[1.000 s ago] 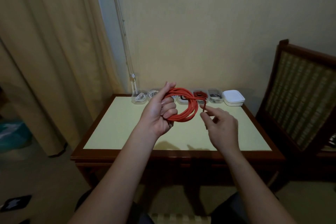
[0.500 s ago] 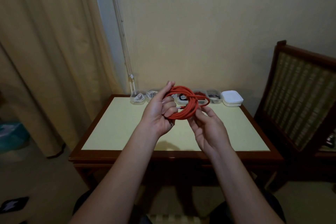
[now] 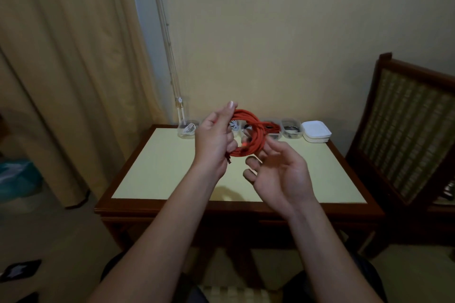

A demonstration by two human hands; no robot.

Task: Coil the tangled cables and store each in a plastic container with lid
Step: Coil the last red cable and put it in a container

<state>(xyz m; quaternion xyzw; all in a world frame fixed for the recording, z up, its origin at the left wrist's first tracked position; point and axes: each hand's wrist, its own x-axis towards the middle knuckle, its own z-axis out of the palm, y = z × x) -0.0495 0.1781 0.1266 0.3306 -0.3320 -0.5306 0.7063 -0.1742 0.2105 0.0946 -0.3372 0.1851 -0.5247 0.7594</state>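
Since half a second ago, the right hand point(image 3: 278, 172) has rolled palm-up and dropped lower, toward the front edge of the table point(image 3: 160, 170). Its fingers are loosely curled with the tips at the coil's lower right side. Blur hides whether they pinch a strand.

The left hand point(image 3: 215, 138) grips one red cable point(image 3: 251, 135), held in the air above the table's middle. The cable is wound into a thick, round loop of several turns, and a metal plug end pokes out below the left hand.

Along the table's far edge stand five clear plastic containers point(image 3: 188, 128) in a row, two of them partly hidden behind the hand and coil. The visible ones hold white, red and dark cables. One stack of white lids point(image 3: 316, 131) sits at the row's right end.

One wooden chair point(image 3: 406, 130) stands right of the table, and a curtain point(image 3: 61, 56) hangs to its left.
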